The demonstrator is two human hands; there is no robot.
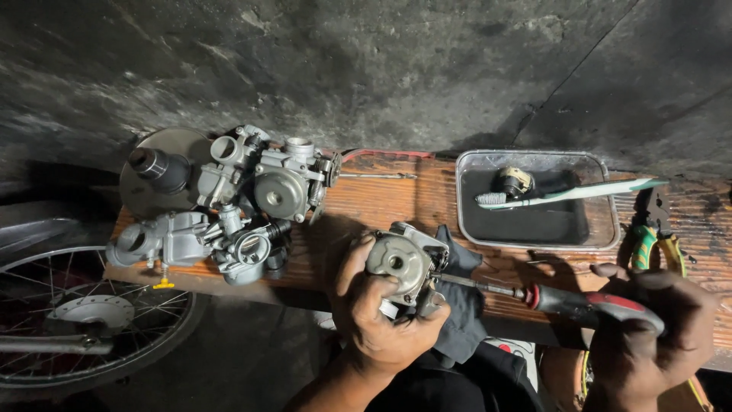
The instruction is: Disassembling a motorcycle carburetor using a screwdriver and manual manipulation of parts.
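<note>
The left hand (374, 313) is gripping a carburetor (404, 263) at the near edge of the desk (396, 198), fingers curled around it. The right hand (648, 336) is clenching a red-handled screwdriver (564, 299), its tip meeting the carburetor's side, so disassembly looks underway. Two more carburetors (244, 198) are sitting left; a metal tray (534, 198) is crowding the right, leaving little room between.

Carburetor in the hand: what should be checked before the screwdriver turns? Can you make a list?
1. Left hand has a firm grip on the carburetor: ok.
2. Right hand wraps the screwdriver handle: ok.
3. Tip seated in a screw: cannot tell, the carburetor hides it.
4. Shaft points straight at the carburetor: ok.
5. Cloth sits under the carburetor: ok.
6. Tray stands apart from both hands: ok.
</note>
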